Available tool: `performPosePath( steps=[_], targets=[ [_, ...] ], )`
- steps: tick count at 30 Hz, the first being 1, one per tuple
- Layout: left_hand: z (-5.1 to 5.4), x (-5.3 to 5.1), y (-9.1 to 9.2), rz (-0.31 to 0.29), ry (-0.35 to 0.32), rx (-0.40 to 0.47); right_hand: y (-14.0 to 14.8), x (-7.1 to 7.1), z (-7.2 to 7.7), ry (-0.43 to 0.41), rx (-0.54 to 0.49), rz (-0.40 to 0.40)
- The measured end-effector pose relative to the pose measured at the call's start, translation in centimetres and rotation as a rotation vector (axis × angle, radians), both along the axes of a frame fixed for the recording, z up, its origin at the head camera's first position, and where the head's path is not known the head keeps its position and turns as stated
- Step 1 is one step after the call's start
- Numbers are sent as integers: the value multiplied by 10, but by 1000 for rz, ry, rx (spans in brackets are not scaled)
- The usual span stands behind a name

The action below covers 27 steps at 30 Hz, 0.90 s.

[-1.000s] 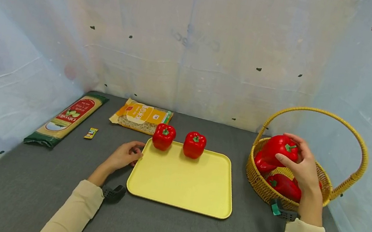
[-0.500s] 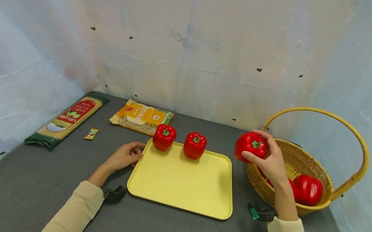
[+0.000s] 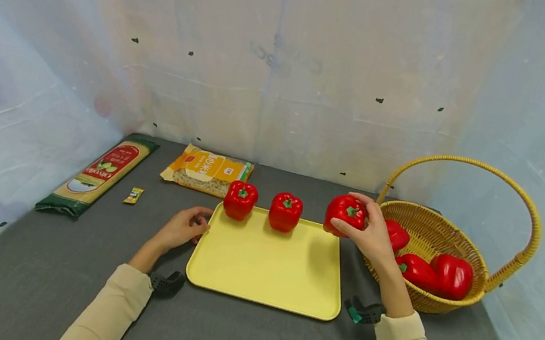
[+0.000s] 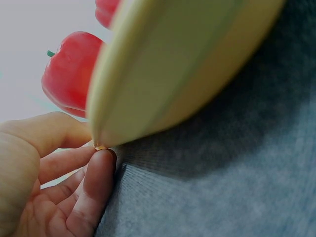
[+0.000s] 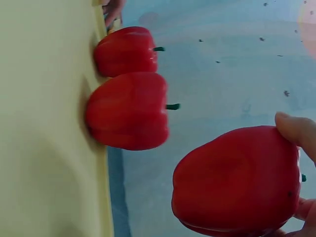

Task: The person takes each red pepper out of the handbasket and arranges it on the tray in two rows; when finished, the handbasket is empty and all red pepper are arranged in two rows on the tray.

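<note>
My right hand [image 3: 373, 233] grips a red bell pepper [image 3: 345, 215] with a green stem, over the back right corner of the yellow tray [image 3: 265, 264]. In the right wrist view this held pepper [image 5: 239, 180] hangs apart from the tray surface. Two more red bell peppers stand upright along the tray's back edge, one at the left corner [image 3: 240, 200] and one near the middle [image 3: 285, 212]. At the tray's left edge, my left hand [image 3: 183, 227] pinches the rim between thumb and fingers, as the left wrist view shows at close range.
A wicker basket [image 3: 422, 304] with a tall handle stands to the right, holding several red peppers [image 3: 450, 277]. Behind the tray lies an orange-and-clear food bag [image 3: 208, 170]. Farther left are a long green-ended packet [image 3: 101, 172] and a small yellow sachet [image 3: 133, 195].
My right hand has lifted the bell pepper out of the basket and carried it left to the tray's back right corner. The left hand and the tray stay in place.
</note>
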<state>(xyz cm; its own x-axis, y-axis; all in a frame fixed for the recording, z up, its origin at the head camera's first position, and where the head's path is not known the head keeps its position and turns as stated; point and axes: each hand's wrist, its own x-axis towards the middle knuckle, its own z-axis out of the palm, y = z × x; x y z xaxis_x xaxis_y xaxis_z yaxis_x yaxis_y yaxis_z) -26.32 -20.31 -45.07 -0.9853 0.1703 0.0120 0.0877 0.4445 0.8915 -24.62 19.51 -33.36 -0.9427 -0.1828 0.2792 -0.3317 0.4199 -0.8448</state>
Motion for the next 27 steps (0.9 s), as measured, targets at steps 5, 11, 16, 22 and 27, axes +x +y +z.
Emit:
performPosePath(
  steps=[5, 11, 16, 22, 27],
  targets=[
    [0, 0, 0, 4, -2, 1, -4, -9, -15, -17, 32, 14],
    [0, 0, 0, 0, 8, 2, 0, -28, -43, -20, 106, 13],
    [1, 1, 0, -7, 12, 6, -2, -32, -52, -33, 133, 0],
    [0, -1, 0, 6, 7, -5, -2, -36, -61, -66, 181, -23],
    [-1, -1, 0, 14, -1, -11, -4, -38, -66, -51, 201, -41]
  ],
)
